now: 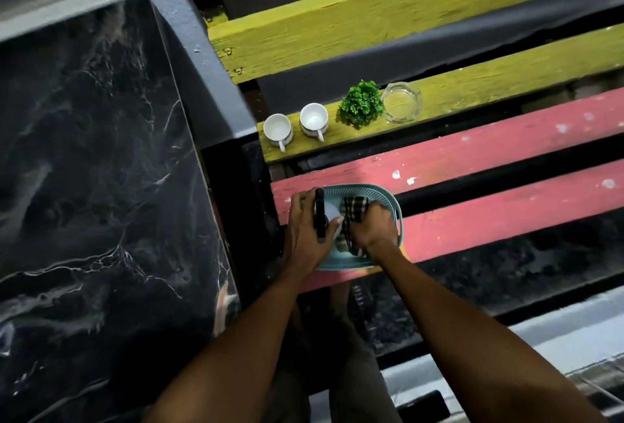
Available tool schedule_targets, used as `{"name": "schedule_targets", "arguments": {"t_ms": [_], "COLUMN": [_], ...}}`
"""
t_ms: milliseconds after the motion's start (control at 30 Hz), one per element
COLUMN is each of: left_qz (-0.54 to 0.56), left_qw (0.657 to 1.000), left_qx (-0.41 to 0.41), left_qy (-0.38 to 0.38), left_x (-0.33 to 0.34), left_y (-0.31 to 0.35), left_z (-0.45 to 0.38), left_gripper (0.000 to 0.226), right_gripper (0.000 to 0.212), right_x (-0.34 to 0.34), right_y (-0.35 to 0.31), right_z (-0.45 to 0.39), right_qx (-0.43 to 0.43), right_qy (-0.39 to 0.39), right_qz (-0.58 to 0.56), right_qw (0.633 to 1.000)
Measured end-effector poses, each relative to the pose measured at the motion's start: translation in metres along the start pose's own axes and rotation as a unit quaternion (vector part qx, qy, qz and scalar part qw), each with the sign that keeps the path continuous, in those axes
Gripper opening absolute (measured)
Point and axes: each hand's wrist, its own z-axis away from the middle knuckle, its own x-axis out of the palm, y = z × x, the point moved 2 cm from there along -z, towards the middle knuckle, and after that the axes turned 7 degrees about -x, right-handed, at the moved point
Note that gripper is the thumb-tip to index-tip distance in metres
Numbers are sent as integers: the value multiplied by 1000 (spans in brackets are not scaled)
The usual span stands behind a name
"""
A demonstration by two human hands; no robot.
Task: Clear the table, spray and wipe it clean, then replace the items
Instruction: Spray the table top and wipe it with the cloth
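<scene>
The left hand (305,233) is wrapped round a spray bottle (324,216), its black head pointing away from the body. The right hand (373,225), touching it, is clenched on a checked cloth (354,211). Both sit in a teal tray (381,196) on a pink slat. The table (101,169) lies left of both hands, nearer the left, its long axis running away from the person. Its black marble top looks bare, so spraying seems next. Beyond the hands, on a yellow slat, stand two cups (277,127), a plant (361,103) and an ashtray (401,102).

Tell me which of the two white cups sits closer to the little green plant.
The right-hand cup, on the yellow plank. It stands between the other cup and the plant.
</scene>
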Motion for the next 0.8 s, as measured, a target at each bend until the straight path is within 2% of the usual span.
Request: {"name": "schedule_targets", "arguments": {"t_ms": [67,167,267,400,500,600,667,733,800], "left_qz": [4,15,29,81,110,124,130,140,144], "left_qw": [1000,998,998,993,988,983,982,976,974], "left_qx": [10,29,20,4,-20,-19,-10,-2,3], "left_qy": [14,45,61,85,109,132,140,164,176], "left_x": [-1,-7,-9,-32,-62,-94,-111,-132,-152], "left_y": [5,12,18,37,56,80,93,103,110], "left_z": [-1,-1,0,13,28,38,43,49,53], "left_gripper": [52,31,26,24,30,36,38,32,19], "right_gripper": [31,28,23,33,43,42,54,63,61], "right_x": [-6,-14,-21,-41,-64,-91,-100,-109,-113], "right_y": [-3,-4,1,-5,-26,-52,-65,-82,-101], "right_z": [6,18,29,53,76,98,106,118,129], "right_qx": [-4,-11,-1,8,17,24,28,25,24], "right_qy": [8,22,11,5,9,-2,-8,-21,-28], "right_qz": [-16,-51,-168,-358,-492,-548,-577,-584,-616], "right_qw": [1000,998,986,934,870,836,816,811,787]}}
